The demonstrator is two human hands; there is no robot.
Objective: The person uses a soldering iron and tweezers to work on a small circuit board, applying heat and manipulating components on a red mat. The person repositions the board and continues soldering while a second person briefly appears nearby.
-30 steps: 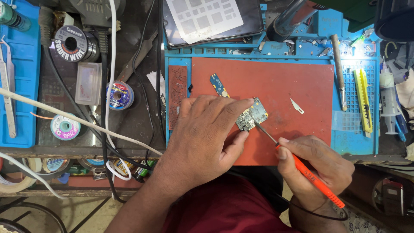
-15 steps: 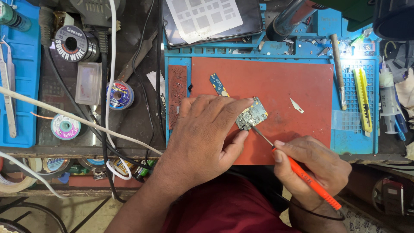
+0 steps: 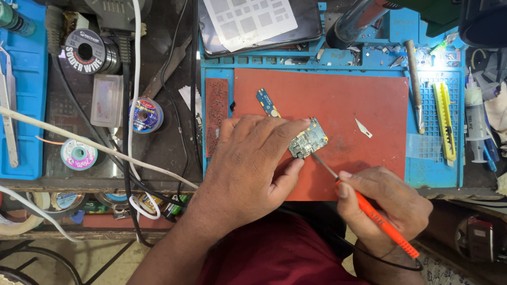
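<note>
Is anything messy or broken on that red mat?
Nothing looks broken. The left hand pins a small circuit board on the red mat, with the orange tool in the right hand touching its edge. A loose blade lies bare nearby.

The left hand [image 3: 253,163] is pinning a small green circuit board [image 3: 308,139] against the red work mat [image 3: 348,95], fingertips lying over its left edge. The right hand [image 3: 385,206] is gripping an orange-handled soldering iron [image 3: 377,216], its metal tip touching the board's lower edge. A narrow blue circuit strip [image 3: 267,102] is lying just above the left hand, and a small blade [image 3: 363,128] is resting on the mat to the right.
</note>
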